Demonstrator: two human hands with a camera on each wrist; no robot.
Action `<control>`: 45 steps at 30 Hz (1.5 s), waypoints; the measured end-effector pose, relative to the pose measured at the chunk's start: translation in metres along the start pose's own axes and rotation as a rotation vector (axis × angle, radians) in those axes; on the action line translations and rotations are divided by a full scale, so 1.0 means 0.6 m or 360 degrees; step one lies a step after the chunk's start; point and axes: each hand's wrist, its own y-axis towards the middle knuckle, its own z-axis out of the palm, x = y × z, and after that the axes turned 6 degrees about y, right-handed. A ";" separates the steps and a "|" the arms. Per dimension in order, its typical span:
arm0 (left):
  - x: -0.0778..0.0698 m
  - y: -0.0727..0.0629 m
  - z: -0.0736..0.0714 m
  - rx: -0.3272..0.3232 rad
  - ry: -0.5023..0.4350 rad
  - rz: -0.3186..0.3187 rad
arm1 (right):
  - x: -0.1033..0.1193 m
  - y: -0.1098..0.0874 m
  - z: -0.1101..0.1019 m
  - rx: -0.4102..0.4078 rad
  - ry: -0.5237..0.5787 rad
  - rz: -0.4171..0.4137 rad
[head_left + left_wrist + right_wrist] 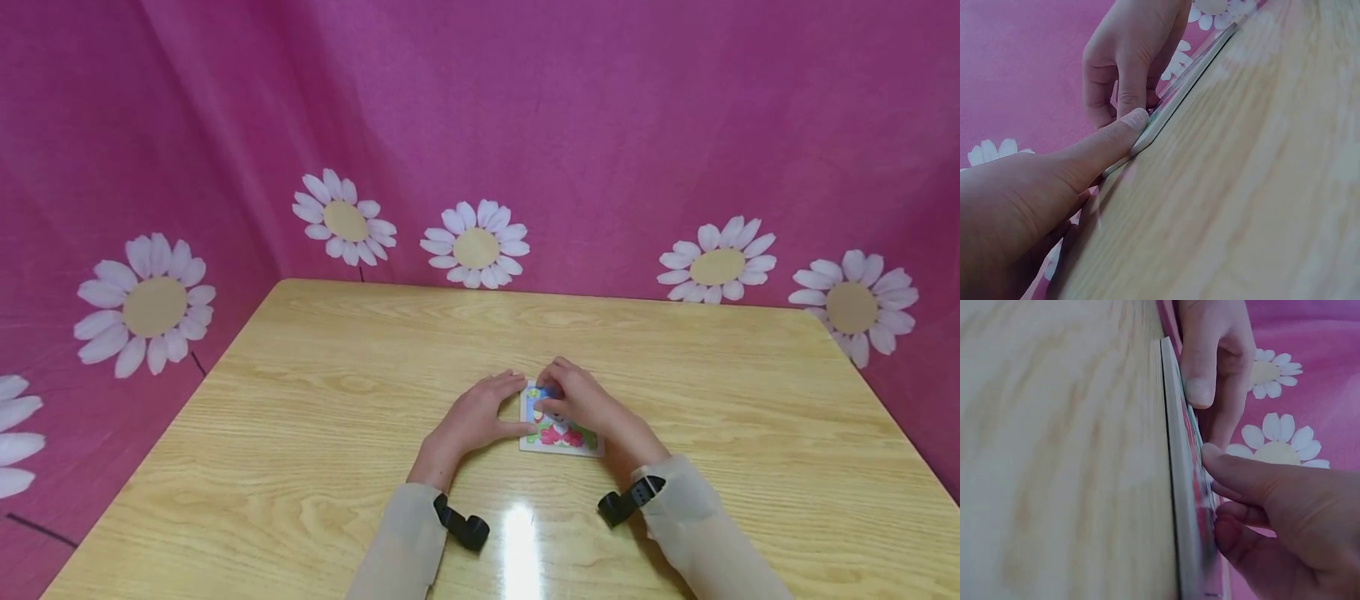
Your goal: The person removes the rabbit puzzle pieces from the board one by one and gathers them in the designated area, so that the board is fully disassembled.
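Note:
A small flat square picture board [561, 443] with a pale rim and a bright cartoon picture lies on the table. From its left side my left hand [477, 418] steadies it, the thumb resting on the near part of the left edge and the fingers reaching the far left corner. My right hand [583, 403] is over the upper middle of the picture, with bent fingers and the thumb touching its surface. In the right wrist view, the right thumb [1238, 470] and fingertips meet the board's face; whether a thin piece is between them is hidden.
The light wood-grain table [315, 433] stretches around the board on every side. Behind it and to the sides hangs a magenta cloth [562, 142] with white daisies. Each wrist wears a black strap with a small camera [471, 532].

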 end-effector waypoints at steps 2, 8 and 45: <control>0.000 -0.001 0.000 0.0006 -0.0009 -0.0005 | 0.001 0.002 -0.003 0.0054 0.0017 0.0011; -0.002 -0.001 0.001 0.0023 -0.0005 -0.0006 | 0.000 0.008 -0.014 0.0265 0.0134 0.0131; 0.000 0.000 0.000 0.0023 -0.0046 -0.0027 | -0.004 -0.004 -0.002 0.0077 0.0071 -0.0180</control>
